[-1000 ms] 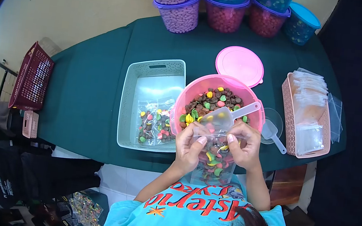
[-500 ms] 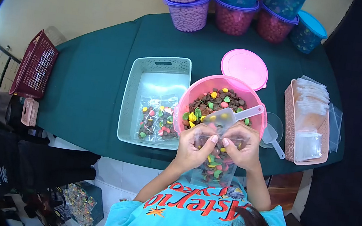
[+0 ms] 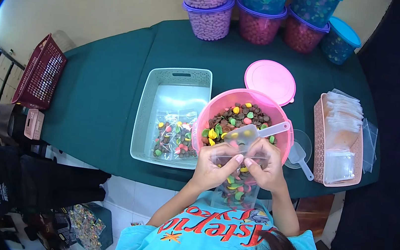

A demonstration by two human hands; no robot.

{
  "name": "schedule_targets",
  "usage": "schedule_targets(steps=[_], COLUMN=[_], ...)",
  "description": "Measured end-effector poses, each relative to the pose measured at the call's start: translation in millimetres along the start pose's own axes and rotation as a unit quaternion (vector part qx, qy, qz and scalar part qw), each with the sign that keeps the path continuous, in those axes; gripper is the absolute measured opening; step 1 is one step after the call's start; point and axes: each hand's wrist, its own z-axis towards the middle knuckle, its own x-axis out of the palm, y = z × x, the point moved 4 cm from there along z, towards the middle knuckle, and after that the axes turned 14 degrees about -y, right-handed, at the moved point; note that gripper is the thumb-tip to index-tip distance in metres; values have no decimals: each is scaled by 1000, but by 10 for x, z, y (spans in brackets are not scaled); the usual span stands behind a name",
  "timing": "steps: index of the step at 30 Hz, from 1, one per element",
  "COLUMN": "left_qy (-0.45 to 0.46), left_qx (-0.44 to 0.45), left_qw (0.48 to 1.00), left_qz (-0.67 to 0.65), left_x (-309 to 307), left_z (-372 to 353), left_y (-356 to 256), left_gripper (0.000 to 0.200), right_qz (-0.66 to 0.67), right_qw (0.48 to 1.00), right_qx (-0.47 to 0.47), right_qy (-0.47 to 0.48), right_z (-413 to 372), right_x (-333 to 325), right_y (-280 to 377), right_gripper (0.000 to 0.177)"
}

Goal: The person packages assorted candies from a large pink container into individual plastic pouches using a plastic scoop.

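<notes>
A clear plastic bag (image 3: 235, 193) of brown, green, yellow and pink candies hangs in front of the blue shirt. My left hand (image 3: 216, 166) pinches its top edge between thumb and fingers. Beside it, nearly thumb to thumb, my right hand (image 3: 265, 167) pinches the same edge. Just beyond both hands stands a pink tub (image 3: 205, 113) holding the same candy mix (image 3: 249, 113). A clear scoop (image 3: 273, 129) lies over the candies, its handle towards the tub's right rim. The lower part of the scoop is partly hidden behind my fingers.
Left of the tub, a pale green basket (image 3: 140, 112) holds filled bags (image 3: 174, 137). Rightward lie a second scoop (image 3: 301, 157) on a clear round dish and a pink basket (image 3: 316, 164) of plastic bags. A pink lid (image 3: 270, 81) and several stacked candy tubs (image 3: 210, 21) are behind.
My two thumbs have come a little closer together along the bag's top edge. The whole view has shifted slightly downward; the tub and baskets stay in place.
</notes>
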Motion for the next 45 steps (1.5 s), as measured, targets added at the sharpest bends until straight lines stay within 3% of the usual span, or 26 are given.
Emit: schedule_targets(steps=[2,14,17,19,20,23,30,37,39,42,45], left_qy=[-11,46,59,37,36,9,-16,-82,-95,-146,-171], left_qx=[-16,18,56,144,148,98,112,64,73,28,41], left_qw=[1000,999,993,981,981,986,981,993,993,989,984], left_qz=[-10,18,84,121,120,137,159,54,5,-2,-39], left_x=[-19,2,-28,-79,-91,-151,-184,-141,-59,-40,-10], left_z=[-9,-1,21,28,26,-2,-133,-192,-212,-225,-227], left_y=[29,-176,-229,-207,-204,-212,-205,-159,-156,-103,-12], left_gripper=[9,9,8,9,9,7,7,9,9,11,11], right_qz=[3,-64,-72,-80,-80,-67,-60,-25,68,87,117], right_qw=[999,997,997,997,996,997,998,999,996,992,983], right_qx=[44,-27,-14,-1,-7,-4,-22,-34,42,86,140], right_qy=[-18,-18,-23,-21,-24,-30,-21,-17,-27,-2,37], right_z=[-9,-61,-87,-91,-91,-87,-102,-17,-6,-41,-109], right_x=[8,-143,-219,-257,-272,-312,-441,-467,-515,-532,-548], right_y=[-36,113,94,81,89,105,78,69,-1,5,66], right_gripper=[7,9,9,10,9,8,6,6,7,8,12])
